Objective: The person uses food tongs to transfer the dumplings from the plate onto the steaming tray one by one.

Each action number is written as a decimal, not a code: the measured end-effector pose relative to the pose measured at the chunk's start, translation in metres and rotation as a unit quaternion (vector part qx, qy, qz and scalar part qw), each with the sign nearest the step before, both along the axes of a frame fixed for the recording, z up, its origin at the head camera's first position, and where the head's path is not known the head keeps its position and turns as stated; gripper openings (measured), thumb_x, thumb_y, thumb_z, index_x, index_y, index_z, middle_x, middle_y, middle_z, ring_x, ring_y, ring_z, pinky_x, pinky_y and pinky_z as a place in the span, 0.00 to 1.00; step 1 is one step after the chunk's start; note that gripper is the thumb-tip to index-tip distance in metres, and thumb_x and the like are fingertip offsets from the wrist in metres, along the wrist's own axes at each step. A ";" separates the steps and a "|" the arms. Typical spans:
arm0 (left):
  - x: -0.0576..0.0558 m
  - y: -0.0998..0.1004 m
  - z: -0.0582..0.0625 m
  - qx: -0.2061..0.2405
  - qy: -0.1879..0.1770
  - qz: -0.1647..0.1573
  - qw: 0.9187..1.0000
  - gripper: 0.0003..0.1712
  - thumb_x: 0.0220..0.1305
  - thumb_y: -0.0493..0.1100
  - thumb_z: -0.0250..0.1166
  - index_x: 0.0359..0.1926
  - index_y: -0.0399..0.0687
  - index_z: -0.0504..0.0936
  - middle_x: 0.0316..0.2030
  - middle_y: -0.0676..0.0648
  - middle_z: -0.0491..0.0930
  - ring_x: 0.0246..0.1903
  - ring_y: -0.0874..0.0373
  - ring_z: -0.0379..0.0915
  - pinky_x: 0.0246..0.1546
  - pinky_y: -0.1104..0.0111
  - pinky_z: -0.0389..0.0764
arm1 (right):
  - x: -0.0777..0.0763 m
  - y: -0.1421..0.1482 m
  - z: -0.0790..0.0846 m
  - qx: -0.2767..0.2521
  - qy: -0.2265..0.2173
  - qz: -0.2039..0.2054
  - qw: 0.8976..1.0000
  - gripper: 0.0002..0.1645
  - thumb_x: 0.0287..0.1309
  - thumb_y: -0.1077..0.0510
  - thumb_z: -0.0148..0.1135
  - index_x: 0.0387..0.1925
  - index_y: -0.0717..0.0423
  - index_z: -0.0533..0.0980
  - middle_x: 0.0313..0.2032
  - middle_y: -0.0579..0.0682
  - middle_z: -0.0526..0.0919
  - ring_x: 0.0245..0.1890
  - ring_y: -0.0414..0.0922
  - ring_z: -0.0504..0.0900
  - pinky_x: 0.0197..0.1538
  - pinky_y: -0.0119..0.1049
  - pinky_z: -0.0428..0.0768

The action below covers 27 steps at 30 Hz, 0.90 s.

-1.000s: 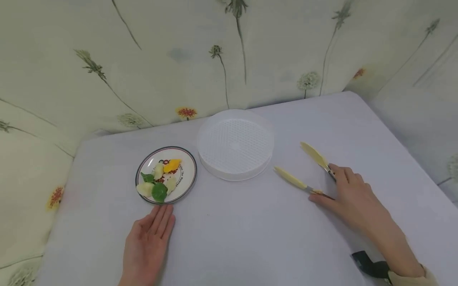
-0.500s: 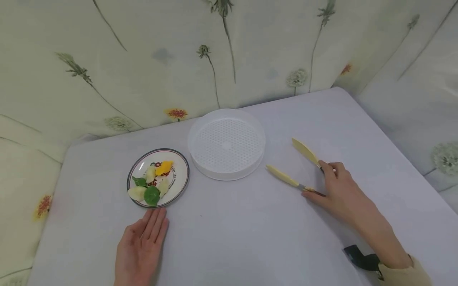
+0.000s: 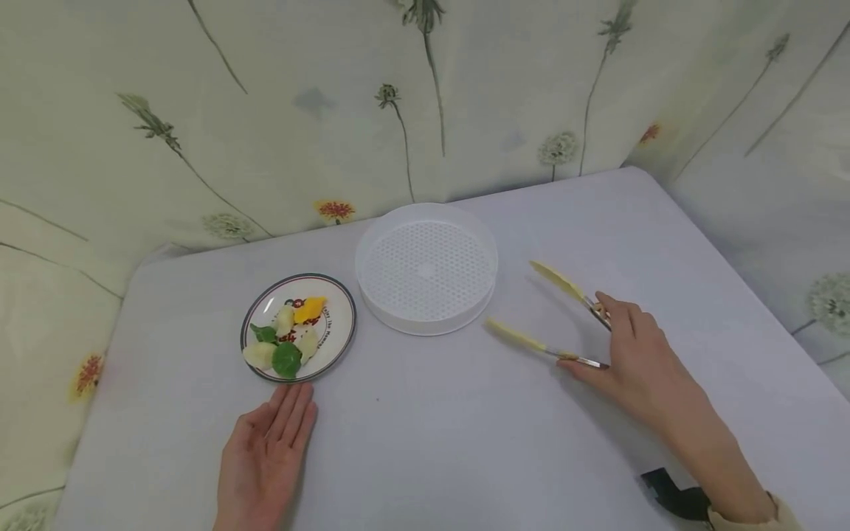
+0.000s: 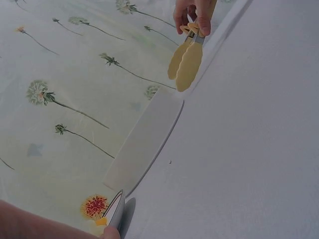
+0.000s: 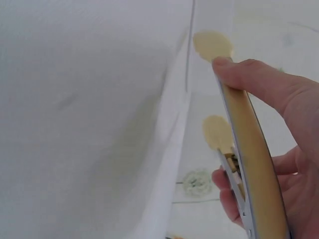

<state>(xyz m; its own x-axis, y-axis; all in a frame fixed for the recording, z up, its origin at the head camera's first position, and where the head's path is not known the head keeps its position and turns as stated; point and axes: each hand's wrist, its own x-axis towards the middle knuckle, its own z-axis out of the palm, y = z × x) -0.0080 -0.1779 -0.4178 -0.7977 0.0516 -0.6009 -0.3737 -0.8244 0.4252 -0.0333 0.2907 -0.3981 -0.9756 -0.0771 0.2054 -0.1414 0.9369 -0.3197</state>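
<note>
My right hand (image 3: pixel 647 369) grips a pair of metal tongs (image 3: pixel 518 337) with yellow tips, thumb on one arm and fingers on the other. Their two tips stand spread apart above the table and point left, with nothing between them. My left hand (image 3: pixel 262 457) lies palm up, fingers straight, fingertips at the near rim of a small white plate (image 3: pixel 339 335). Several pieces lie on the plate: a round green one (image 3: pixel 287 361), a green leafy one (image 3: pixel 264 333), an orange-yellow one (image 3: pixel 309 310) and pale yellowish ones (image 3: pixel 259 355). In the left wrist view, the tongs (image 4: pixel 189 64) hang in the right hand.
A round white perforated tray (image 3: pixel 425 269) with a raised rim stands between plate and tongs, near the back edge. The table (image 3: pixel 432 442) has a white cover. Behind it hangs a flower-patterned cloth (image 3: pixel 332 147). A black strap-like piece (image 3: pixel 674 498) sits by the right wrist.
The tongs have been turned and lifted slightly in my right hand, their tips shifting left towards the tray. My left hand keeps its place at the plate. The head view has swayed a little.
</note>
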 end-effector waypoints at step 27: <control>0.003 0.000 0.001 0.002 -0.001 -0.007 1.000 0.36 0.89 0.52 0.37 0.89 0.57 0.41 0.89 0.53 0.43 0.87 0.59 0.47 0.87 0.69 0.60 | 0.012 -0.058 0.032 0.003 0.178 0.088 0.980 0.63 0.65 0.15 0.42 0.64 0.70 0.74 0.56 0.66 0.78 0.55 0.60 0.82 0.46 0.54 0.91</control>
<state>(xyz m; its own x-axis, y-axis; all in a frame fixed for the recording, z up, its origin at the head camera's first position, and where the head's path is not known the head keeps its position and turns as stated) -0.0054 -0.1778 -0.4165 -0.7956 0.0658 -0.6022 -0.3863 -0.8209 0.4207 -0.0217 0.2325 -0.3657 -0.8142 -0.2397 0.5288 -0.4019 0.8900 -0.2153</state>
